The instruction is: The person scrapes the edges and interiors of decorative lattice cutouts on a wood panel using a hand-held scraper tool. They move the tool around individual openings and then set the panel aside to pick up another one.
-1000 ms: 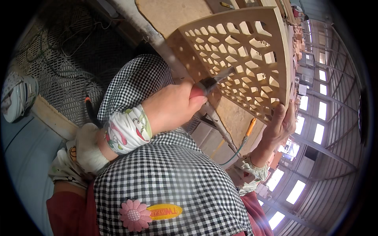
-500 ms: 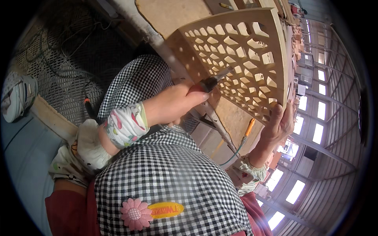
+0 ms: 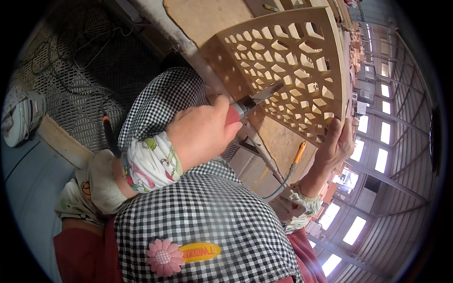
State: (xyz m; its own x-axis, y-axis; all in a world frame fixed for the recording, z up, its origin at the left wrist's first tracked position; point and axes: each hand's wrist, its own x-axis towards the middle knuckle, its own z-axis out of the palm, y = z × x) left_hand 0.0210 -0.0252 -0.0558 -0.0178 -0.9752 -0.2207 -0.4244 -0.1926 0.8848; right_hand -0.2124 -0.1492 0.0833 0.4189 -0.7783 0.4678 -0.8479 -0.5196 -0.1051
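Note:
My left hand (image 3: pixel 200 134) is closed around the red handle of a bladed tool (image 3: pixel 233 113) with a dark collar and a flat metal blade. Whether it is a knife or a chisel, I cannot tell. Its blade (image 3: pixel 268 92) points up and right, over the openings of a curved wooden panel (image 3: pixel 336 61). Many angular holes pierce that panel, which stands tilted on the bench. My right hand (image 3: pixel 336 144) grips its lower right corner, thumb on the near face and fingers partly hidden behind the edge.
An orange pen-shaped tool (image 3: pixel 299 153) with a teal hose lies on the brown-topped workbench (image 3: pixel 278 139) below the panel. At lower left, a black-and-orange handle (image 3: pixel 108 127) hangs by a wooden board (image 3: pixel 63 141). Cables cross the perforated floor mat (image 3: pixel 89 85).
My left hand has turned at the wrist, showing more of its back, and the tool has turned with it. The panel has shifted and tilted slightly; my right hand keeps its grip.

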